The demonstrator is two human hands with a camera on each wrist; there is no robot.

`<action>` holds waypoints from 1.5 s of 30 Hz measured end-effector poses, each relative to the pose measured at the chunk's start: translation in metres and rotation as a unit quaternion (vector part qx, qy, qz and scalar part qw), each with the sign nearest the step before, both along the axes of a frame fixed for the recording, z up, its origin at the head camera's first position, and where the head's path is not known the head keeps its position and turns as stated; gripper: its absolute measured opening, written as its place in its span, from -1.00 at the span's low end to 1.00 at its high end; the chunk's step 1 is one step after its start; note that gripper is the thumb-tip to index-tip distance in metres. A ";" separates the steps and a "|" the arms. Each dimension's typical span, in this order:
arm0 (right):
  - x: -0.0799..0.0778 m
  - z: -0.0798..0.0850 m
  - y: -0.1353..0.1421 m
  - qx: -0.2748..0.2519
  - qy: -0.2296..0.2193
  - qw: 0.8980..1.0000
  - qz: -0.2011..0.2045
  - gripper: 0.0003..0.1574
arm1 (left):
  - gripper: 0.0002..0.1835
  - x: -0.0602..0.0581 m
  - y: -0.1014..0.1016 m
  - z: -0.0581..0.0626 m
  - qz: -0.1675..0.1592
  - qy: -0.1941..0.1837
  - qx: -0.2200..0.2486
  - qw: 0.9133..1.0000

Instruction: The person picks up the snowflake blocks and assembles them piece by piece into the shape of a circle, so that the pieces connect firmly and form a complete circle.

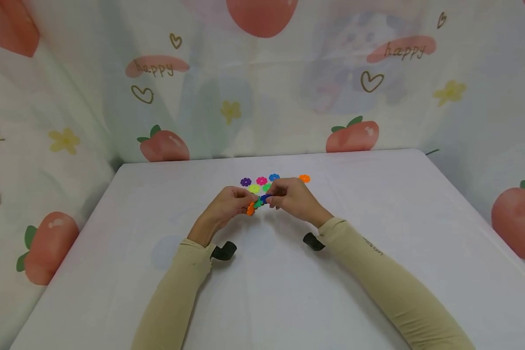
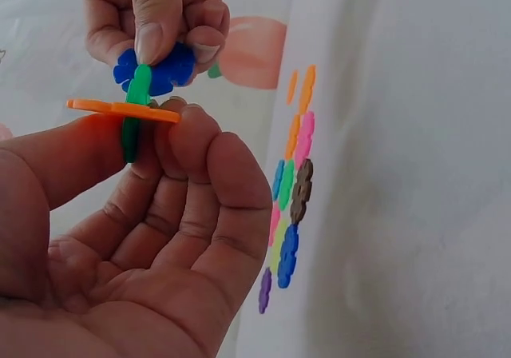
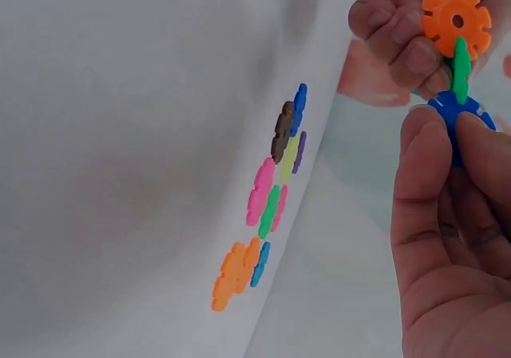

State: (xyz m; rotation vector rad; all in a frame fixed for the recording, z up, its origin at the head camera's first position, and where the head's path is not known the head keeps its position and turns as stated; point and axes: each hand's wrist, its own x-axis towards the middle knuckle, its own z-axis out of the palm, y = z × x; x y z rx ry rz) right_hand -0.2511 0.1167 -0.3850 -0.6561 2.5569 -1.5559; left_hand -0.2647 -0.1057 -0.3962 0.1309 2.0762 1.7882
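Over the white table, my left hand [image 1: 228,208] and right hand [image 1: 296,198] hold a small chain of notched, flower-shaped plastic discs between them. An orange disc [image 3: 475,14] with a round hole is slotted crosswise with a green disc [image 2: 137,86]. The green one meets a dark blue disc [image 2: 174,69] at its other side. My left thumb and fingers pinch the chain at its orange and green end. With thumb and index finger my right hand pinches the blue disc, covering part of it. How deep the green and blue notches overlap is hard to see.
Several loose discs lie grouped beyond my hands, among them a purple disc [image 1: 245,182], a pink disc [image 1: 261,181], an orange disc [image 1: 304,179] and a brown disc [image 2: 301,192]. A printed cloth [image 1: 271,97] hangs behind the table [image 1: 262,301].
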 end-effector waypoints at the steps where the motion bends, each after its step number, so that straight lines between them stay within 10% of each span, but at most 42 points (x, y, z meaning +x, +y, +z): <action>1: 0.000 -0.001 -0.001 0.000 0.003 1.000 -0.002 -0.95 | -0.79 0.000 0.000 0.000 0.004 -0.003 -0.003 1.000; 18: -0.007 -0.004 -0.008 -0.015 -0.008 1.000 0.002 -0.87 | -0.74 -0.002 -0.015 0.003 -0.028 0.012 0.007 1.000; 26: -0.031 0.000 -0.006 0.081 0.006 0.996 -0.023 -0.71 | -0.78 -0.007 -0.031 0.001 -0.023 0.003 0.026 0.999; 38: -0.063 -0.017 -0.022 0.254 0.017 0.965 0.057 -0.71 | -0.54 -0.006 -0.033 -0.005 -0.039 -0.011 0.060 0.997; 45: -0.062 -0.017 -0.027 0.255 0.030 0.964 0.067 -0.83 | -0.58 -0.008 -0.031 -0.008 -0.036 -0.013 0.077 0.996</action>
